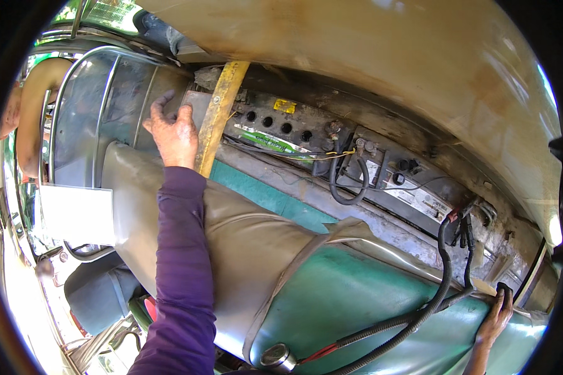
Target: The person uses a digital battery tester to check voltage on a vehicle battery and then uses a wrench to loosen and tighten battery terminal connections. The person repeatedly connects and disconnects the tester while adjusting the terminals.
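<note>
My left hand [174, 134], in a purple sleeve, reaches over the brown vinyl cover [162, 194]. Its fingers are apart and slightly bent, with nothing seen in them. Beside the thumb, a worn yellow bar [222, 112] slants across the end of a dusty vehicle battery [266, 122] with several round holes on top. A second battery [406, 178] sits to its right, joined by a looped black cable [350, 199]. Far right, my right hand [496, 319] closes around a small black piece [503, 289] above the green seat [350, 287]; its kind is unclear.
Black corrugated cables [444, 250] drop from the second battery's right end across the green seat, with red wires at one part. A metal cylinder [278, 357] stands at the lower edge. A brown panel [381, 56] overhangs the batteries. Metal rails [103, 94] frame the left, where another person [37, 119] shows.
</note>
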Available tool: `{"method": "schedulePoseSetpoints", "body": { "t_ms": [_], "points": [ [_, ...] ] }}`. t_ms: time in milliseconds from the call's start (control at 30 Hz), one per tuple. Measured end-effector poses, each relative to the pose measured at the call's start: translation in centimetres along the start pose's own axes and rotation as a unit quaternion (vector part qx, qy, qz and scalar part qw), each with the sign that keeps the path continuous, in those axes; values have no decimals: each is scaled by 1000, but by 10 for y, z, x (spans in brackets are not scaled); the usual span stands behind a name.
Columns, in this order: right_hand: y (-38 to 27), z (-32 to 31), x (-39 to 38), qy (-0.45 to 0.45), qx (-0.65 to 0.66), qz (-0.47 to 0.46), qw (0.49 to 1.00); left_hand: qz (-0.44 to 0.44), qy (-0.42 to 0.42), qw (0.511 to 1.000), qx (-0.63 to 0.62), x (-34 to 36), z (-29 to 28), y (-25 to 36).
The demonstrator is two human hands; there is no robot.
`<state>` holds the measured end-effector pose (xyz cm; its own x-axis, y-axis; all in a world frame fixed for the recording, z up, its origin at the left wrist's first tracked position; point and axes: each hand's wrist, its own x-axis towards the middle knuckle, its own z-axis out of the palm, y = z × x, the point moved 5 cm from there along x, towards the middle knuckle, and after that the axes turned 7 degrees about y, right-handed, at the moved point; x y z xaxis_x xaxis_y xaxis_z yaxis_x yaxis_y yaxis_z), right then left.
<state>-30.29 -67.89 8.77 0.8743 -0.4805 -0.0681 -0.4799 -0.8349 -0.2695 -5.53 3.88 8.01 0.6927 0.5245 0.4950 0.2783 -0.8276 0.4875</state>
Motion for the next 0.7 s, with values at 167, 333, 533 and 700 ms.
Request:
{"method": "schedulePoseSetpoints", "body": {
  "t_ms": [167,333,533,700],
  "points": [
    [0,-1,-1,9,4,-3,1000,33,-3,999,9,-4,0,19],
    [1,0,-1,-3,32,0,999,36,-408,909,75,-35,36,19],
    [-2,0,0,-2,37,-4,999,84,-524,809,252,-59,37,11],
    [-3,1,0,-4,42,-7,999,60,-528,802,273,-58,37,11]
  ]
}}
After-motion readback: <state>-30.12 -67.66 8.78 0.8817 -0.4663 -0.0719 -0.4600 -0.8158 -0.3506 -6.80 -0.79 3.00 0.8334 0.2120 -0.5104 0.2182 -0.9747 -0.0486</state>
